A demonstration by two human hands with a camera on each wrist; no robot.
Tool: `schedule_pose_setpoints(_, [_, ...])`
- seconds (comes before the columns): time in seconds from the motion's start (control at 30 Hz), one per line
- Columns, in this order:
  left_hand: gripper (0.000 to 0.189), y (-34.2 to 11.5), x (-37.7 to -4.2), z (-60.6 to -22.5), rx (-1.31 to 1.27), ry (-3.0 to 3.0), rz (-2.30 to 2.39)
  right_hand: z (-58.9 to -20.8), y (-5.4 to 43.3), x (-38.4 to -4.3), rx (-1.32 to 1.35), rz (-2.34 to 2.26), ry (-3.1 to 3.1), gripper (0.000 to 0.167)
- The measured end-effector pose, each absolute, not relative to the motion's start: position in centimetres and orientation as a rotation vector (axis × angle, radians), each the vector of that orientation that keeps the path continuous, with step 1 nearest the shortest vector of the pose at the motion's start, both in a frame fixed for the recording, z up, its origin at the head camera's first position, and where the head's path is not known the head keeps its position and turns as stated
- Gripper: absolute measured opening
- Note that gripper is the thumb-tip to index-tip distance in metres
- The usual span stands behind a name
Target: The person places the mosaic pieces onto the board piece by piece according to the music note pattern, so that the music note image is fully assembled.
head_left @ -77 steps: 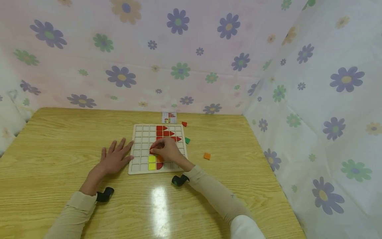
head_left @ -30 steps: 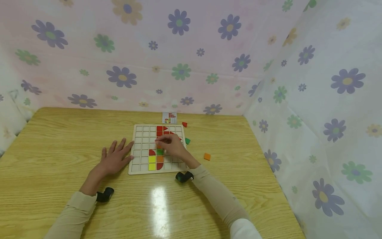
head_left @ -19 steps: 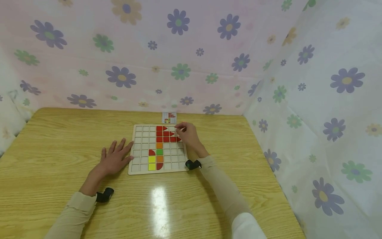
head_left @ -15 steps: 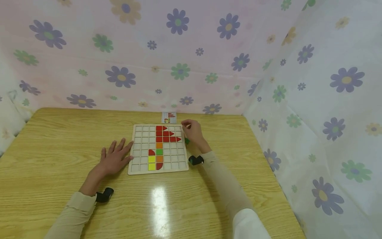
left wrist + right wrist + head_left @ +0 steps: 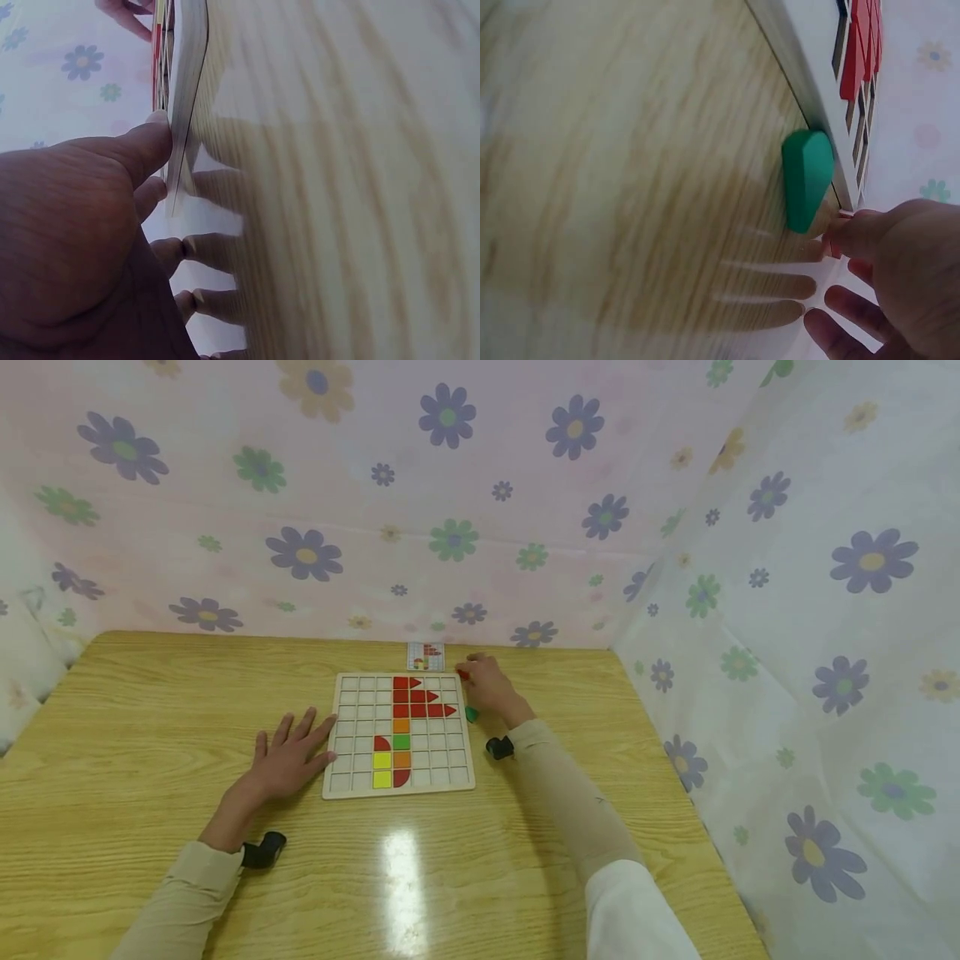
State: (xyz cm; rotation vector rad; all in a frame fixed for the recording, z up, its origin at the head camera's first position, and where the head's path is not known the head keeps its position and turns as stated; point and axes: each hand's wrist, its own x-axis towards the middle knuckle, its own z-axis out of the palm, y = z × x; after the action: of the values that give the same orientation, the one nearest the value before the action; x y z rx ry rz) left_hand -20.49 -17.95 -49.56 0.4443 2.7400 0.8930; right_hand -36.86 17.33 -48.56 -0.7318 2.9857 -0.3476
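Observation:
My left hand (image 5: 283, 764) lies with spread fingers, its fingertips touching the left edge of the wooden grid board (image 5: 352, 792). In the left wrist view the thumb (image 5: 146, 150) presses on the board's rim. My right hand (image 5: 491, 687) is just beyond the board's top right corner, pinching a small red piece (image 5: 462, 675) between thumb and finger. The right wrist view shows this red piece (image 5: 835, 247) at the fingertips, partly covered. Nearby, a green piece (image 5: 805, 180) lies against the board's side. Red arrow rows (image 5: 420, 697), yellow squares (image 5: 382, 769), and orange, green and red pieces sit in the grid.
A small pattern card (image 5: 425, 656) lies behind the board. Black wrist cameras (image 5: 264, 850) are strapped on both wrists. The wood table (image 5: 300, 902) meets flowered cloth walls (image 5: 480, 527) at the back and right. My right forearm covers part of the table's right side.
My right hand has left the middle of the board, moving right and away to the red piece beyond the corner. A red quarter-round now shows above the yellow squares. My left hand stays put.

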Motion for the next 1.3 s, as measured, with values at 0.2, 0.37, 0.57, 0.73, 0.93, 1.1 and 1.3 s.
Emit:
schedule_pose_setpoints(0.2, [0.069,-18.0,-20.6,-49.6,0.448,2.741,0.886,-48.2,17.0,-36.0,-0.628,-0.494,2.996,0.029])
schedule_pose_setpoints(0.37, [0.069,-17.9,-20.6,-49.8,0.447,2.738,0.901,-47.9,17.1,-35.3,-0.545,-0.535,3.064,0.025])
schedule_pose_setpoints(0.57, [0.066,-18.0,-20.5,-49.8,0.453,2.739,0.942,-47.9,17.3,-34.6,-0.490,-0.545,3.086,0.023])
schedule_pose_setpoints(0.73, [0.067,-17.9,-20.6,-49.6,0.460,2.725,0.917,-47.4,17.5,-33.4,-0.403,-0.518,3.087,0.015])
schedule_pose_setpoints(0.93, [0.068,-17.8,-20.6,-49.5,0.459,2.723,0.897,-46.4,17.0,-31.7,-0.390,-0.785,3.071,0.006])
schedule_pose_setpoints(1.1, [0.068,-17.9,-20.6,-49.6,0.460,2.727,0.901,-46.9,16.1,-30.8,-0.537,-1.447,2.729,0.007])
schedule_pose_setpoints(1.3, [0.067,-17.9,-20.6,-49.6,0.459,2.727,0.904,-48.4,14.4,-28.9,-0.554,-1.607,2.442,0.018])
